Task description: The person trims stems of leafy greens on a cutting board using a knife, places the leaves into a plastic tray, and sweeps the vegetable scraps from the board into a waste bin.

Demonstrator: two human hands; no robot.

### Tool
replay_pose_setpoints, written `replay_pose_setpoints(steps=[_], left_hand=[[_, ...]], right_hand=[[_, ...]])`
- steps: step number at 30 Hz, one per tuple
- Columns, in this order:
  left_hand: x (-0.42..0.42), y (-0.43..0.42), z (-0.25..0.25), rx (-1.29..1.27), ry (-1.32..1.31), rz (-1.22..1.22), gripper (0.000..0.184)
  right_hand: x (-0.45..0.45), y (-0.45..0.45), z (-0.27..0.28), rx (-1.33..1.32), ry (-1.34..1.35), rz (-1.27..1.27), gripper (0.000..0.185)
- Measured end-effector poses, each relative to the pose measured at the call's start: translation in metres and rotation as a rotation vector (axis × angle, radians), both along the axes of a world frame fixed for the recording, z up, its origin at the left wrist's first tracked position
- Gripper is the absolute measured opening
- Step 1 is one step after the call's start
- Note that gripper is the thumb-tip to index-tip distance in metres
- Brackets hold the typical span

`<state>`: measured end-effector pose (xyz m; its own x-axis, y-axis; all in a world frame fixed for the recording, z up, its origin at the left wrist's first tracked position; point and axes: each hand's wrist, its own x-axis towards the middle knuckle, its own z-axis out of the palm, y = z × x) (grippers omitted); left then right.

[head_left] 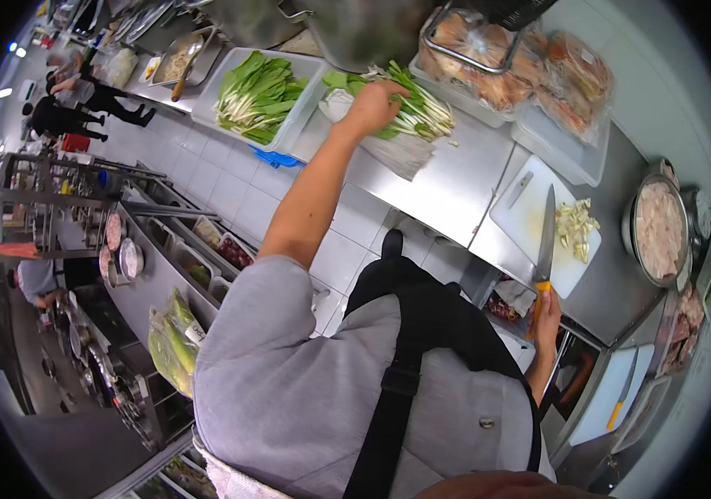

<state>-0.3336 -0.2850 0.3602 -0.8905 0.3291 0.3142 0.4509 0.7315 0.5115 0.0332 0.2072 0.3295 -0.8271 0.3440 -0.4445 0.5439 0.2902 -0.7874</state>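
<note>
My left hand [373,108] reaches out over a bunch of leafy greens [422,112] with white stems, its fingers curled around part of it. The bunch lies on a crumpled pale wrapper [403,155] on the steel counter. In my right hand [547,318] is the orange handle of a long kitchen knife [546,237]. Its blade lies over the white cutting board [526,208], pointing away from me. Beside the blade sits a pile of chopped pale yellow-green pieces [577,229]. Left of the bunch, a clear plastic tub [312,100] holds more greens [260,93].
Bagged food [575,79] and a plastic container [559,150] stand at the back. A metal bowl of pale meat [659,229] is at right. Another knife [621,399] lies on a second board [600,399]. Several people [64,108] are at far left.
</note>
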Motion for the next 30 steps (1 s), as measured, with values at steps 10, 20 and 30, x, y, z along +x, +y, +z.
replay_pose_setpoints(steps=[10,20,30], left_hand=[[-0.013,0.073,-0.006,-0.555,-0.13,-0.185,0.059],[-0.049,0.092,-0.024,-0.933,-0.14,-0.179,0.057],[0.002,0.083,0.02,-0.455,0.08,-0.141,0.035]], right_hand=[[0.0,-0.005,0.004,-0.02,0.001,-0.025,0.045],[0.012,0.023,-0.033,0.295,0.239,0.169,0.045],[0.007,0.023,-0.043,-0.157,0.064,-0.078,0.042]])
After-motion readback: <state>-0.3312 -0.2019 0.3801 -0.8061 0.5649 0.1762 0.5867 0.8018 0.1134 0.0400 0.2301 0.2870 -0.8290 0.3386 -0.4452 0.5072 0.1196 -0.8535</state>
